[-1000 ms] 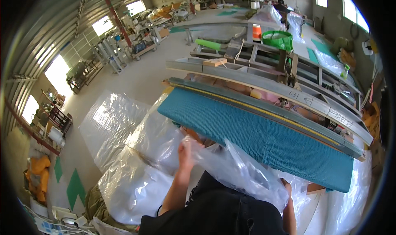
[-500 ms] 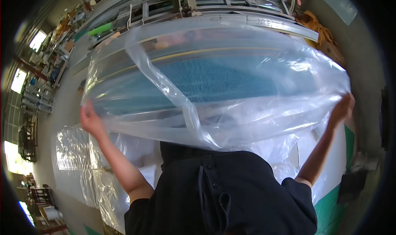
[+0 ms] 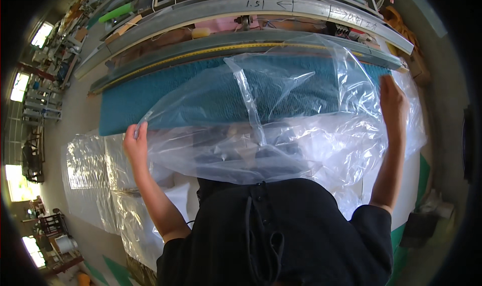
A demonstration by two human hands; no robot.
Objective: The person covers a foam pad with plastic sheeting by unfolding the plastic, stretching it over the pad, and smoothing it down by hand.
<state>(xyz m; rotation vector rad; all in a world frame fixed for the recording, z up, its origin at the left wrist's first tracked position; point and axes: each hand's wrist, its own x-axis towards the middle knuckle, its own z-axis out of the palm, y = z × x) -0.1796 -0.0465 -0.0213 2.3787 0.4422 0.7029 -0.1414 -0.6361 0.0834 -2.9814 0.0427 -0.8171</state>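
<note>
The person is holding up a big clear plastic bag (image 3: 281,120), spread wide between both arms. It hangs in the air in front of their chest, over the near edge of a long teal knitted cloth (image 3: 165,95) that lies on the surface (image 3: 100,67).

The bag looks very light and floppy. It is thin, wrinkly and shiny, so it may slip through fingers, and it will sag and fold wherever nobody holds it. A fold already droops down the middle. It could tear if it is pulled hard or catches on a sharp edge. I think the best places to hold it are the outer edges, far apart, so the bag keeps open and flat.

The left hand (image 3: 134,141) is closed on the left edge of the bag, with the fingers curled tight around a small bunch of plastic. The right hand (image 3: 392,103) is up at the right side with its fingers stretched out long and flat against the plastic. I cannot tell if it pinches the bag or only presses on it.

More clear plastic sheets (image 3: 95,170) lie low down on the left, under the left arm.
</note>
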